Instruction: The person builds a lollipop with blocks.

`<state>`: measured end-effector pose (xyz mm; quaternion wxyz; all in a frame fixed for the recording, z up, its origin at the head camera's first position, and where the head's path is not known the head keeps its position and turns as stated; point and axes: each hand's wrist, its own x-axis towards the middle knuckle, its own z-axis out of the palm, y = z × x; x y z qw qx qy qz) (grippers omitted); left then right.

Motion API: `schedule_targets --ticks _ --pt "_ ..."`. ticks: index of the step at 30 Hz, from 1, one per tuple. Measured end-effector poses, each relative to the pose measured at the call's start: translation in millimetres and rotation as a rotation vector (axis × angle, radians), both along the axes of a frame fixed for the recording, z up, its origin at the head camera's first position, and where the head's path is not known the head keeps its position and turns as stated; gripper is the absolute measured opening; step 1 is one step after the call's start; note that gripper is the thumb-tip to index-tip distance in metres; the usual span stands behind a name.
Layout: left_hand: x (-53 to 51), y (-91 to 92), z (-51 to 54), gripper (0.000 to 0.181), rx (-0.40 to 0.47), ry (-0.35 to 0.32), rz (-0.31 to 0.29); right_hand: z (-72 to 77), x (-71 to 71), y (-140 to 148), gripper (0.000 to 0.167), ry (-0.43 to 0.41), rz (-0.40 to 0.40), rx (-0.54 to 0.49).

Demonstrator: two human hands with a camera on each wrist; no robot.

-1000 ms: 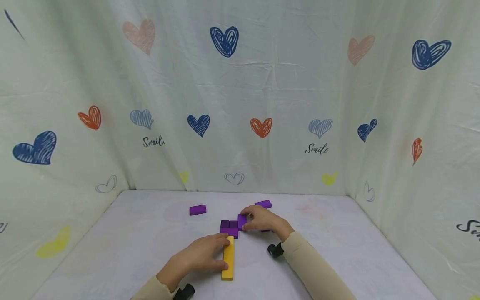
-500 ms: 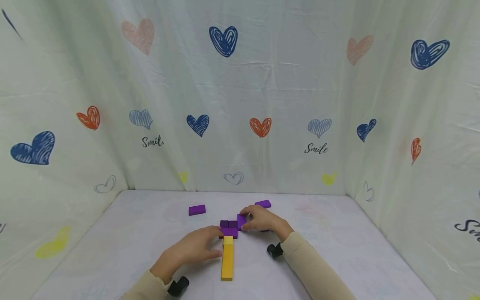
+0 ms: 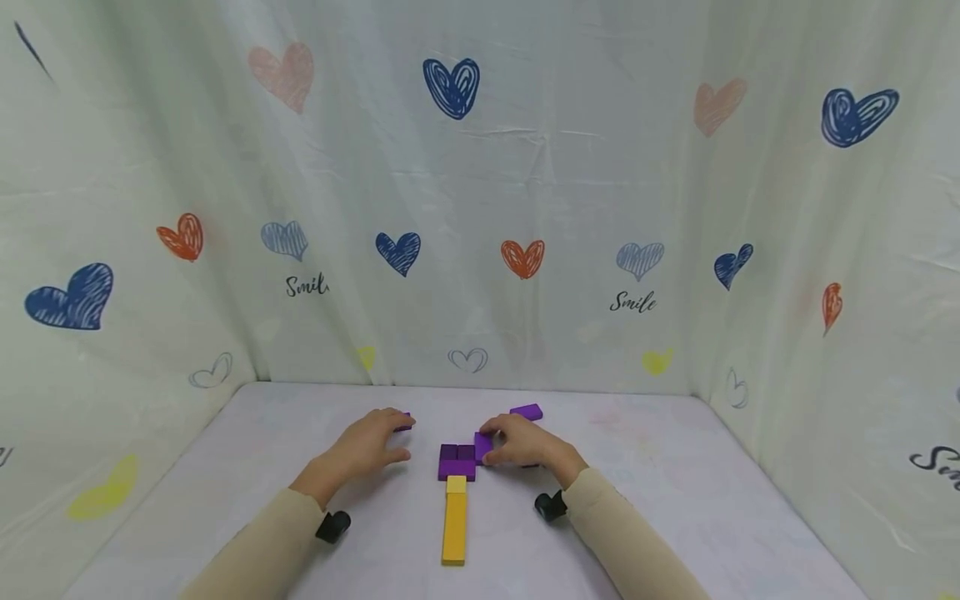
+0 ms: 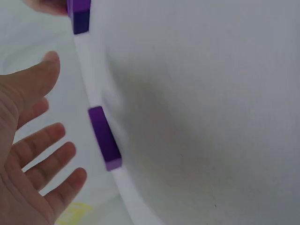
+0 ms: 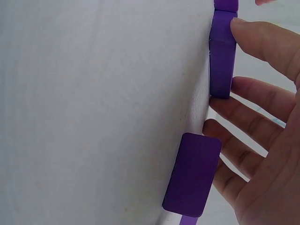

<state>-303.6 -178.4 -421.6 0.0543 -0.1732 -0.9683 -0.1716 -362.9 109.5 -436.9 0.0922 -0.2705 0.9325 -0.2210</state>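
Left hand [image 3: 360, 447]: hangs at the left-hand purple block [image 4: 104, 138], fingers and thumb spread wide, nothing in the grasp; left wrist view shows a gap to the block.
Right hand [image 3: 522, 442]: thumb and fingertips close in, pinching the middle purple block [image 3: 482, 447] by its ends.
Left-hand purple block: toward the desk's far edge, left of centre, mostly covered by the left hand in the head view.
Middle purple block: on the desk [image 3: 720, 517], against the right side of the purple cluster, set a bit toward the far edge.
Purple cluster [image 3: 457, 470]: mid-desk, between the hands; two dark squares on the far side, one lighter strip on the near side.
Yellow bar [image 3: 454, 529]: runs from the cluster's near side toward the desk's near edge; paler section at the far end.
Far purple block [image 3: 527, 412]: near the far edge, beyond the right hand, slightly angled.
Purple sliver [image 3: 531, 466]: peeks out under the right hand, mostly hidden.
Sleeves [image 3: 258, 546]: beige, both arms, coming in over the near edge.
Curtain [image 3: 570, 333]: pale, heart-printed, behind the far edge and along both sides.
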Motion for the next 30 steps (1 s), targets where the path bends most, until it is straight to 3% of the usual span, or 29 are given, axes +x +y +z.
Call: schedule_targets --ticks 6,14,22,30 --pt "-18.5 -11.5 -1.0 0.05 0.001 0.027 -0.014 -0.4 1.3 1.3 0.05 -0.004 0.005 -0.01" --pt "-38.7 -19.8 -7.7 0.046 0.002 -0.051 0.056 -1.8 -1.7 1.2 0.049 0.002 0.002 0.004" --pt "-43.0 -27.8 -13.6 0.034 0.027 0.008 0.01 -0.9 -1.1 0.4 0.049 0.005 0.005 0.016" --pt "-45.4 -26.8 -15.3 0.029 0.066 -0.017 0.018 0.4 -0.4 1.1 0.049 -0.004 0.01 0.006"
